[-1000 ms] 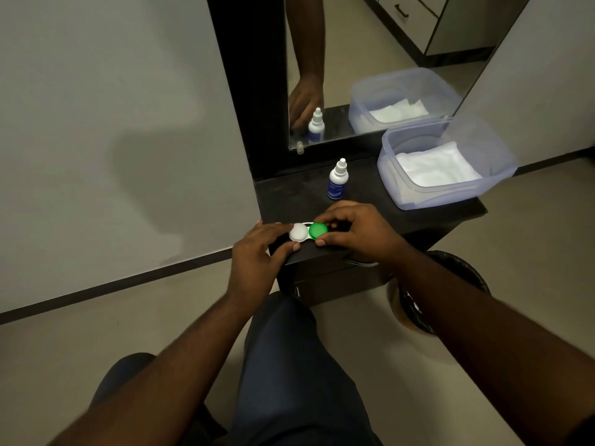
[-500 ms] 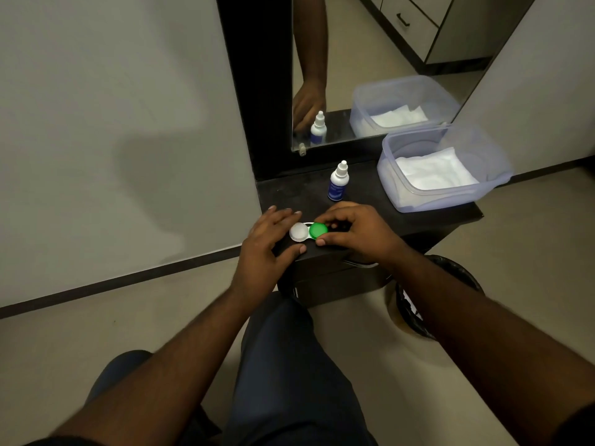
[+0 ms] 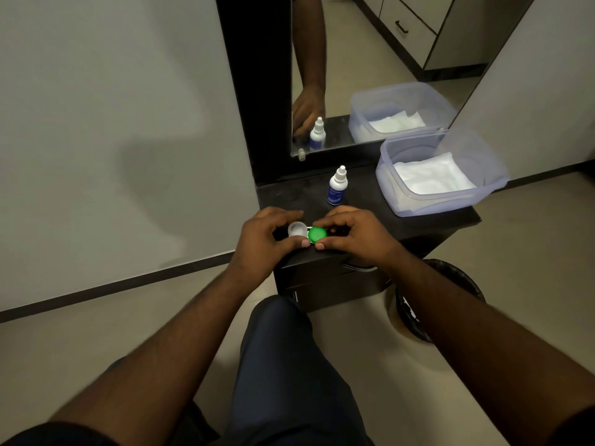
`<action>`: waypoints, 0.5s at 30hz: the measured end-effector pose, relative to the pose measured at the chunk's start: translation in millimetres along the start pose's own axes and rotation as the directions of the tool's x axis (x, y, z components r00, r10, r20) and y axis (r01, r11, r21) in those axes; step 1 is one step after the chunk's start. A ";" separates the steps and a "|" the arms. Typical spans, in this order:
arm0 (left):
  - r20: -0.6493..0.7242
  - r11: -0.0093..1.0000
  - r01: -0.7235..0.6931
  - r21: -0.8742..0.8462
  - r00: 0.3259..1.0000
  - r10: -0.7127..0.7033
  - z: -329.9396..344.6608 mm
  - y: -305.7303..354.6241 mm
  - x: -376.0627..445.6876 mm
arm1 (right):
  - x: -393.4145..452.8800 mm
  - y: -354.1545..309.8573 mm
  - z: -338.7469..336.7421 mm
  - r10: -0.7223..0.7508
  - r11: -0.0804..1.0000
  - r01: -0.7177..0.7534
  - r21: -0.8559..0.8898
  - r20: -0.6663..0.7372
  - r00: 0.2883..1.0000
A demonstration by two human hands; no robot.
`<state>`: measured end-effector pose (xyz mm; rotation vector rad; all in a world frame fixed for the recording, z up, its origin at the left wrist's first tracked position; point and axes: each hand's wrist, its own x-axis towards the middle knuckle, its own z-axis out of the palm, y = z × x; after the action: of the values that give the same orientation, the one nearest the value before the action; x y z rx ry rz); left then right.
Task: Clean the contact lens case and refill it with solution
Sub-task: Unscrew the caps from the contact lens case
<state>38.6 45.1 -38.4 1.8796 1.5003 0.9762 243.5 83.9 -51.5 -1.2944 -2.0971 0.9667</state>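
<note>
**Mia:** Where is the lens case (image 3: 307,234)?

**Sam:** It sits at the front edge of the dark tabletop (image 3: 363,201), right between the two hands. It lies flat, and its long side runs left to right.

**Mia:** Which hand is on which end?

**Sam:** The left hand (image 3: 264,243) is at the white cap (image 3: 297,229). Its fingers are curled round that cap, with the thumb at the front. The right hand (image 3: 352,235) is at the green cap (image 3: 317,234). Its fingers pinch that end, thumb in front and the others behind.

**Mia:** So which hand is closer to the white cap?

**Sam:** The left one. It is already touching it. I think the left hand will twist that cap off while the right hand keeps the case from sliding.

**Mia:** What does the case look like?

**Sam:** Small, with two round caps side by side. One is pale and a bit see-through, one is bright green. Both caps look like they are on. I cannot tell if the white one is loose.

**Mia:** And the drops?

**Sam:** The little bottle (image 3: 336,185) stands upright just behind the hands, cap on. A clear tub (image 3: 483,196) with white tissues (image 3: 431,177) in it is off to the right.
</note>
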 end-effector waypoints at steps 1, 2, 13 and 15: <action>-0.033 1.000 0.020 -0.008 0.999 -0.020 -0.6 1.8 2.7 | 0.1 0.0 -0.1 0.003 1.000 -0.003 0.002 0.001 1.000; -0.066 0.999 0.038 -0.029 0.997 -0.040 -0.9 2.7 6.1 | -0.1 -0.2 -0.1 0.005 1.000 -0.005 0.006 0.001 1.000; -0.024 0.949 0.303 0.087 0.953 -0.302 -2.6 -1.0 52.6 | -0.9 -0.6 0.5 0.001 0.999 0.000 0.033 -0.006 1.000; -0.006 0.946 0.310 0.092 0.950 -0.311 -5.2 -0.1 55.5 | -1.1 -0.4 0.8 0.001 0.999 -0.001 0.040 -0.012 1.000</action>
<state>40.9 98.9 -24.0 1.6361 1.7960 0.7626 243.2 82.6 -51.7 -1.2783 -2.0584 0.9936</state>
